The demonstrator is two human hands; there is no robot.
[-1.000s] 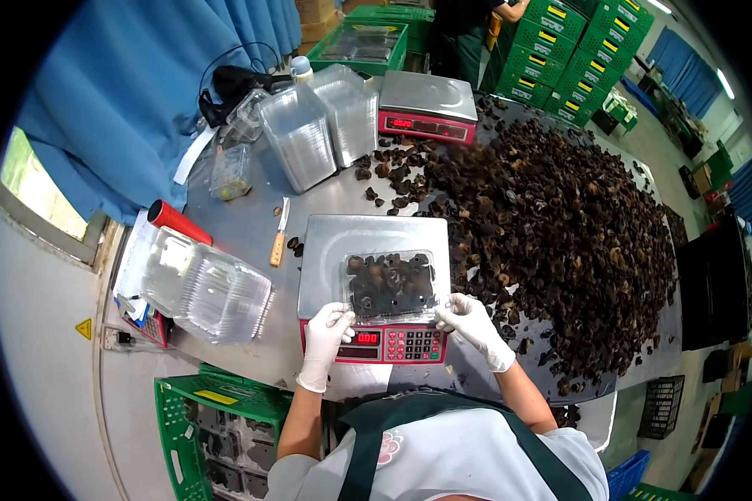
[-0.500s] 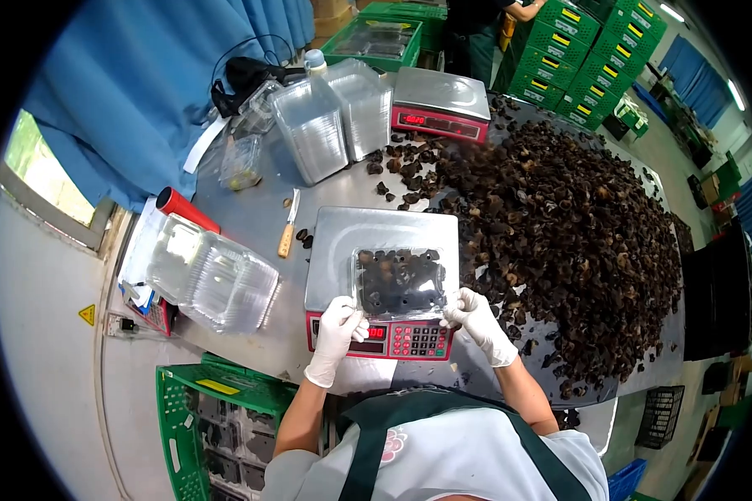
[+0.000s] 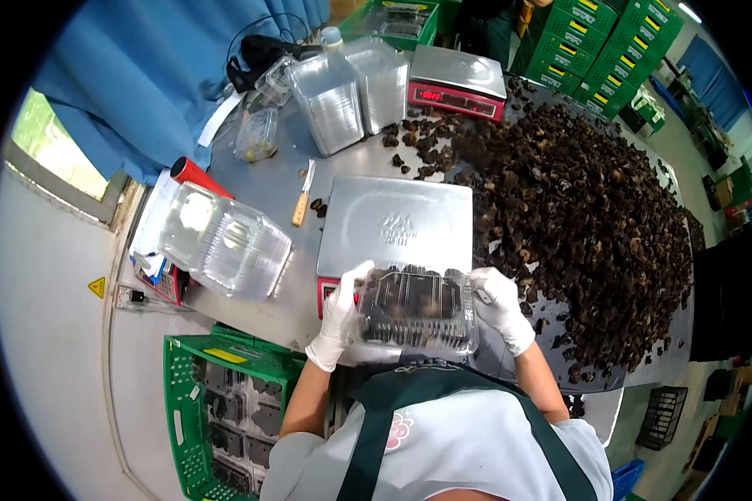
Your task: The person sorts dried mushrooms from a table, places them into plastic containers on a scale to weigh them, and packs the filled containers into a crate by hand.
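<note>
A clear plastic clamshell box [image 3: 418, 305] filled with dark, wood-ear-like mushrooms is held between my gloved hands, tilted over the front of the weighing scale [image 3: 397, 209]. My left hand [image 3: 338, 324] grips the box's left end; my right hand [image 3: 503, 311] grips its right end. Both hands wear white gloves, with the fingers closed on the edges. The scale's bare metal plate shows behind the box, while most of its red front panel is hidden. To the right spreads a large heap of loose dark mushrooms [image 3: 593, 242].
A knife [image 3: 302, 196] lies left of the scale. Nested clear boxes [image 3: 238, 250] and upright stacks [image 3: 326, 108] stand farther left and back. A second scale [image 3: 459, 79] is behind. Filled boxes sit in a green crate [image 3: 180, 401] at lower left; more green crates [image 3: 564, 54] rise behind.
The box has come off the scale plate toward my body and tilted, carried by both hands. Its lid now appears closed over the mushrooms. The camera view has shifted slightly.
</note>
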